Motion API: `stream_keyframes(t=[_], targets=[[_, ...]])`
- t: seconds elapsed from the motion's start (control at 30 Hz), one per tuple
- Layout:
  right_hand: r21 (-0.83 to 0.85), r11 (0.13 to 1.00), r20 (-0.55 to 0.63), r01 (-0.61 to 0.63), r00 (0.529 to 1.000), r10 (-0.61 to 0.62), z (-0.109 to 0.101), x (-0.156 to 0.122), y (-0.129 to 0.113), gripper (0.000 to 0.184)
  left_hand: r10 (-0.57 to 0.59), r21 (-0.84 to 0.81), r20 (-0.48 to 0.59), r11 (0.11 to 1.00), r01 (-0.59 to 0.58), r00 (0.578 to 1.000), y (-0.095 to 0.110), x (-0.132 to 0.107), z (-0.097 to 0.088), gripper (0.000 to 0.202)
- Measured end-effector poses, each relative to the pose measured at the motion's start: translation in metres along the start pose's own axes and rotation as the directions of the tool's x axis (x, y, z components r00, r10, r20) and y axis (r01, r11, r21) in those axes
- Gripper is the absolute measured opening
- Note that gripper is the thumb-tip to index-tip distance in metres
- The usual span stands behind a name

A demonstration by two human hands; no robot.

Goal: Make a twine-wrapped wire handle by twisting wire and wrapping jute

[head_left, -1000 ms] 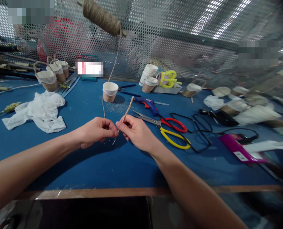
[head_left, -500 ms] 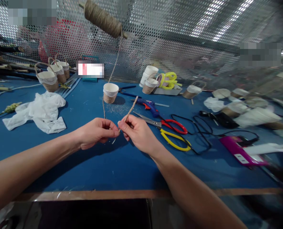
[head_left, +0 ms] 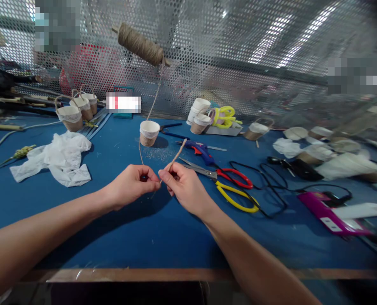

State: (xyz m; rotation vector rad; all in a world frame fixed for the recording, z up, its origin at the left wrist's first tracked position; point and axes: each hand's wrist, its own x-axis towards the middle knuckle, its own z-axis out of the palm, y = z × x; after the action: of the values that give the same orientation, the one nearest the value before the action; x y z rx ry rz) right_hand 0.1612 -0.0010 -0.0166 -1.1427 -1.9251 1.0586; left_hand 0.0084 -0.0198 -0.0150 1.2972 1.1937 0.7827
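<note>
My left hand [head_left: 131, 185] and my right hand [head_left: 184, 187] meet fingertip to fingertip above the blue table [head_left: 163, 228], both pinched on a thin jute twine [head_left: 176, 155]. A short free end sticks up to the right from my right fingers. From my left fingers the strand climbs to a twine spool [head_left: 140, 44] hung on the perforated metal screen. A paper cup [head_left: 149, 132] with a wrapped base stands just behind my hands.
Red and yellow scissors [head_left: 235, 188] and a blue glue gun [head_left: 199, 149] lie right of my hands, with black cable [head_left: 271, 186] and a magenta box [head_left: 331, 209] beyond. White plastic [head_left: 56, 157] and small handled cup baskets [head_left: 70, 117] sit at left. More cups [head_left: 201, 111] stand at the back.
The view has tilted so everything sits lower in frame. My hands stay pinched together on the twine; its free end has swung slightly to the right.
</note>
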Motion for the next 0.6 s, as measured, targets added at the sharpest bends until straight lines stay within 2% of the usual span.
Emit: stream_keyframes(t=[0.23,0.43,0.6], targets=[[-0.010,1.000,-0.010,-0.003,1.000,0.003,0.0004,0.0013,-0.0008,0.022,-0.015,-0.034,-0.004,0.999,0.015,1.000,0.0006,0.0005,-0.0004,0.012],[0.000,1.000,0.001,0.018,1.000,-0.018,0.0004,-0.0008,0.0001,0.024,0.052,0.087,0.029,0.995,-0.055,0.998,0.0046,0.0005,-0.0043,0.013],[-0.001,1.000,-0.040,0.009,0.999,-0.009,0.0020,0.0001,0.0010,0.028,0.100,0.178,-0.009,0.979,-0.097,0.995,0.0028,0.0003,-0.0034,0.011]])
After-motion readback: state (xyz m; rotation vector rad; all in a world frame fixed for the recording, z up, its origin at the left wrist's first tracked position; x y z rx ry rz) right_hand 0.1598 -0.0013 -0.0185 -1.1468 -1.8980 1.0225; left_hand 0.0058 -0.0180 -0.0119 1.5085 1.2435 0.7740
